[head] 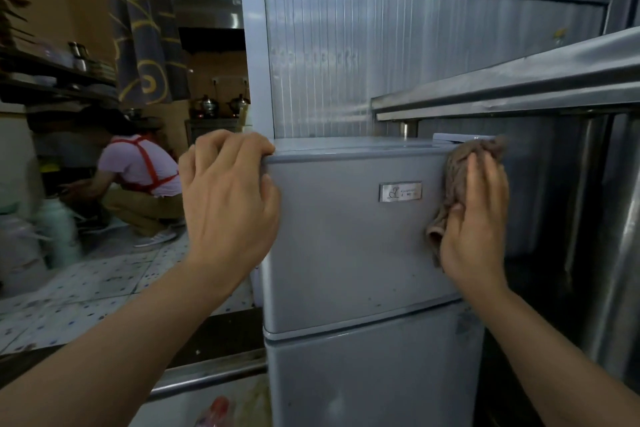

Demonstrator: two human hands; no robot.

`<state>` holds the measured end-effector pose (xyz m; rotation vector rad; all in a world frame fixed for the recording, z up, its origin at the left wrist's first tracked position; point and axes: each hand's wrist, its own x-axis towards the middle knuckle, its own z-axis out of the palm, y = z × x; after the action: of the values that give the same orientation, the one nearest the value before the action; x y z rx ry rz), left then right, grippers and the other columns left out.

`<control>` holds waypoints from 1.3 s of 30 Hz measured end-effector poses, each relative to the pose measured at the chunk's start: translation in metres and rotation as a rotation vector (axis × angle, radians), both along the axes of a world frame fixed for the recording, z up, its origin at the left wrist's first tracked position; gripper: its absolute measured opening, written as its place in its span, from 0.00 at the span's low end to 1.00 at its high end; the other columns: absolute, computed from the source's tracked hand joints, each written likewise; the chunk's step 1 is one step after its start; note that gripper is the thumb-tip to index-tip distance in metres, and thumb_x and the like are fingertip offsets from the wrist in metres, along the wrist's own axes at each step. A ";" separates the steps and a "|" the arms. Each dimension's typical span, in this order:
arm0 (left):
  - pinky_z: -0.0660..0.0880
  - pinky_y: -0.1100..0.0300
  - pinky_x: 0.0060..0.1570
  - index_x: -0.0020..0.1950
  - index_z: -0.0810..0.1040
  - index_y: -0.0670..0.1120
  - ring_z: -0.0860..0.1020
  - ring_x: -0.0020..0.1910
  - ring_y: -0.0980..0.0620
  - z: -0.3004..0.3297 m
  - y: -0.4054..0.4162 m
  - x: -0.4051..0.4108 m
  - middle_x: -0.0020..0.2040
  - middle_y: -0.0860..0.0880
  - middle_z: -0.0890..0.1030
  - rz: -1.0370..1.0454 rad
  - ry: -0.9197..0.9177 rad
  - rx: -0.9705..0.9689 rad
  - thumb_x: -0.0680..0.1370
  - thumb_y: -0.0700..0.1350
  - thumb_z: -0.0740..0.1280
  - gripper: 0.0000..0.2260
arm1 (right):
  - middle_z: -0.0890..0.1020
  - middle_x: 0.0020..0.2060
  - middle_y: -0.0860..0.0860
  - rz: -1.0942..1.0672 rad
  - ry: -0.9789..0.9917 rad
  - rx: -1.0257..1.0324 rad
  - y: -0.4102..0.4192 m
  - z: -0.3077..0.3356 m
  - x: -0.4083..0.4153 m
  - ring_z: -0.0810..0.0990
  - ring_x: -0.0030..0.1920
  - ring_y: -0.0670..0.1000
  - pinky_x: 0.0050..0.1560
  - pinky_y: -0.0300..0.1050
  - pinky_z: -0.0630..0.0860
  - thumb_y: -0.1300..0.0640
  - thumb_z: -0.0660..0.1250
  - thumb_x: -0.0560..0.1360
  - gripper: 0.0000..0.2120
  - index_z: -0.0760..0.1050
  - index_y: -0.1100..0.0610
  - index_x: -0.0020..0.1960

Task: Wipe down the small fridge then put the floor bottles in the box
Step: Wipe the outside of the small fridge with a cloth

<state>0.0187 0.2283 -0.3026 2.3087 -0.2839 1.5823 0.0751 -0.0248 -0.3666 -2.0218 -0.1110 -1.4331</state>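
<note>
The small grey two-door fridge (353, 253) fills the middle of the head view, with a metal badge (400, 191) on its upper door. My left hand (228, 198) grips the top left corner of the upper door, fingers curled over the edge. My right hand (476, 218) presses a brown cloth (457, 166) flat against the upper door's right edge. At the bottom left, a blurred bottle with a red top (216, 409) lies low beside the fridge. No box is in view.
A steel counter (519, 80) juts over the fridge on the right, with a steel cabinet (616, 236) below it. A tall metal cupboard (415, 45) stands behind. On the tiled floor (86, 288) at left, a person (138, 184) crouches near containers.
</note>
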 end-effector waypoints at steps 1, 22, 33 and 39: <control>0.62 0.49 0.60 0.59 0.75 0.45 0.67 0.62 0.45 0.001 -0.004 -0.001 0.58 0.47 0.77 0.025 -0.015 0.065 0.70 0.41 0.60 0.18 | 0.51 0.77 0.53 0.013 -0.014 0.025 0.009 0.000 -0.002 0.46 0.77 0.55 0.76 0.56 0.48 0.68 0.55 0.77 0.30 0.51 0.58 0.77; 0.64 0.46 0.58 0.61 0.75 0.40 0.72 0.51 0.39 -0.010 -0.066 0.019 0.52 0.40 0.77 0.077 -0.062 0.194 0.70 0.33 0.64 0.19 | 0.45 0.76 0.43 0.033 0.134 0.224 -0.025 -0.096 0.016 0.51 0.75 0.48 0.74 0.55 0.57 0.62 0.55 0.79 0.35 0.39 0.44 0.76; 0.57 0.46 0.68 0.64 0.73 0.41 0.70 0.58 0.39 -0.015 -0.065 0.018 0.57 0.40 0.76 0.067 -0.058 0.211 0.72 0.33 0.63 0.21 | 0.54 0.76 0.55 0.120 -0.143 -0.109 -0.009 -0.016 0.012 0.50 0.77 0.57 0.76 0.55 0.52 0.63 0.53 0.79 0.24 0.55 0.58 0.75; 0.54 0.42 0.70 0.71 0.67 0.43 0.58 0.74 0.43 -0.041 -0.045 0.013 0.74 0.43 0.63 0.002 -0.042 0.329 0.72 0.34 0.65 0.27 | 0.49 0.77 0.46 0.105 -0.032 -0.400 0.031 -0.131 -0.011 0.46 0.76 0.56 0.75 0.54 0.52 0.67 0.66 0.71 0.41 0.49 0.50 0.77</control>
<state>0.0319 0.1830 -0.3433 2.5153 -0.5921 1.6942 0.0636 0.0058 -0.4981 -2.2682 -0.5481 -1.4649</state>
